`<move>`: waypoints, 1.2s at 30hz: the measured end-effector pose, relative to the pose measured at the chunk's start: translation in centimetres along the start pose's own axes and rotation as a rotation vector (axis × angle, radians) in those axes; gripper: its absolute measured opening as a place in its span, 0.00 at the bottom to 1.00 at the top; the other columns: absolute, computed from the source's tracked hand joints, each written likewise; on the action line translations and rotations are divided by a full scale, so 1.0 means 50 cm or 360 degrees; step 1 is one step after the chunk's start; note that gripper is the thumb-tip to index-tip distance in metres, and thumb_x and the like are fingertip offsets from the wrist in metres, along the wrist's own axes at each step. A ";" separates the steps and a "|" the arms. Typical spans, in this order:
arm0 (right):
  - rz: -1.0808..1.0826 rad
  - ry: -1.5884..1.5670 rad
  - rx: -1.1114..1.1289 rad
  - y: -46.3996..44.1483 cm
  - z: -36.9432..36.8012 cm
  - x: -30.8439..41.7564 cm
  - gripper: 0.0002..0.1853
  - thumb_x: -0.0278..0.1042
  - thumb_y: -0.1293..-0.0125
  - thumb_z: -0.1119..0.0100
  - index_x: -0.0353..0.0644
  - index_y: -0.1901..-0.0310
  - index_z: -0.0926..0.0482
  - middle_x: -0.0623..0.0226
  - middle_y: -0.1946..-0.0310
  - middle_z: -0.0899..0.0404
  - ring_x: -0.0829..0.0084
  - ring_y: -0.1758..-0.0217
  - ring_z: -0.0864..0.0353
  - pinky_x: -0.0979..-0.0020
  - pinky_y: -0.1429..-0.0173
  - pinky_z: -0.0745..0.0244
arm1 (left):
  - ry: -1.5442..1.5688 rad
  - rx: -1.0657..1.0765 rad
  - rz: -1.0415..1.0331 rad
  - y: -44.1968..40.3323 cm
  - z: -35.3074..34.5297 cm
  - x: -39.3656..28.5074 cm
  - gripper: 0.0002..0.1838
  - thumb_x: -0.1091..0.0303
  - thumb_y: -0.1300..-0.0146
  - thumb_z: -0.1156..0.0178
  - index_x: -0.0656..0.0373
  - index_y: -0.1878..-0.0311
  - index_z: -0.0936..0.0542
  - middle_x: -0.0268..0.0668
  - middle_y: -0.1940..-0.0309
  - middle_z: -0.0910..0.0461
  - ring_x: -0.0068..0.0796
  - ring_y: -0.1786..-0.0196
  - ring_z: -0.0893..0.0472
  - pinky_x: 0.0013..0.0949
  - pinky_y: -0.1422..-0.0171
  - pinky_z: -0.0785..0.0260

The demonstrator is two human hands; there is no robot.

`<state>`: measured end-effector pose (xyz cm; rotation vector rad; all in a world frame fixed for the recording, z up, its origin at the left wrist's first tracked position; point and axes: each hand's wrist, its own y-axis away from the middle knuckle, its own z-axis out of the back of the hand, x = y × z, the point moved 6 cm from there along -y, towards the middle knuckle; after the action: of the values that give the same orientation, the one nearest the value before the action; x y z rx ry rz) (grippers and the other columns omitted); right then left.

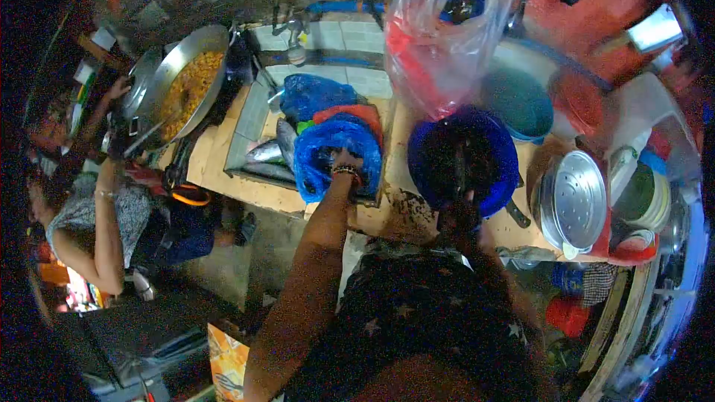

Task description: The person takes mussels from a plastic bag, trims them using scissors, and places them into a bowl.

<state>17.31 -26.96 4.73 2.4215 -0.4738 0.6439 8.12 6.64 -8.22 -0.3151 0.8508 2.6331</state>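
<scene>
Reaching into a blue bag (307,176), left hand (343,161) hides its grip; right hand's (460,212), at basin (508,171), is unclear.

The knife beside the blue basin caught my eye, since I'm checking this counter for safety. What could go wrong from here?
The knife lies beside the blue basin, its handle near the counter's front edge; the right hand, at the basin's near side, might nudge it off.

The left hand reaches into a blue plastic bag, which could tear if pulled hard.
</scene>
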 end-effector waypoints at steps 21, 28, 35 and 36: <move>0.0088 0.0451 0.0055 0.055 -0.078 0.030 0.32 0.68 0.43 0.67 0.44 0.81 0.31 0.71 0.89 0.37 0.72 0.84 0.37 0.74 0.77 0.42 | 0.2222 0.0838 -0.0015 0.061 0.144 0.091 0.16 0.60 0.53 0.40 0.51 0.60 0.28 0.34 0.74 0.24 0.33 0.76 0.26 0.32 0.80 0.31; 0.0074 0.0347 0.0301 0.068 -0.113 0.051 0.31 0.68 0.43 0.65 0.43 0.78 0.30 0.71 0.88 0.36 0.73 0.83 0.37 0.73 0.77 0.41 | 0.2554 0.0998 -0.0203 0.256 0.192 -0.043 0.12 0.60 0.49 0.45 0.55 0.64 0.26 0.35 0.74 0.25 0.30 0.74 0.26 0.26 0.78 0.34; -0.0084 0.0064 0.0189 0.051 -0.030 0.026 0.29 0.62 0.40 0.64 0.39 0.66 0.28 0.69 0.84 0.32 0.72 0.80 0.32 0.71 0.74 0.36 | 0.2126 0.1325 -0.0507 0.393 0.183 -0.337 0.15 0.62 0.44 0.47 0.57 0.55 0.29 0.36 0.66 0.25 0.33 0.64 0.24 0.34 0.66 0.28; -0.0040 0.0015 0.0245 0.068 -0.047 0.044 0.29 0.62 0.40 0.63 0.39 0.65 0.28 0.68 0.85 0.32 0.71 0.80 0.31 0.71 0.75 0.35 | 0.2057 0.1363 -0.0571 0.403 0.171 -0.365 0.16 0.61 0.43 0.46 0.55 0.53 0.30 0.35 0.65 0.25 0.35 0.63 0.23 0.40 0.59 0.28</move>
<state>16.74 -28.51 9.11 2.5634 -0.4022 0.7035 15.91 -8.30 14.78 -1.7254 1.8846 1.2763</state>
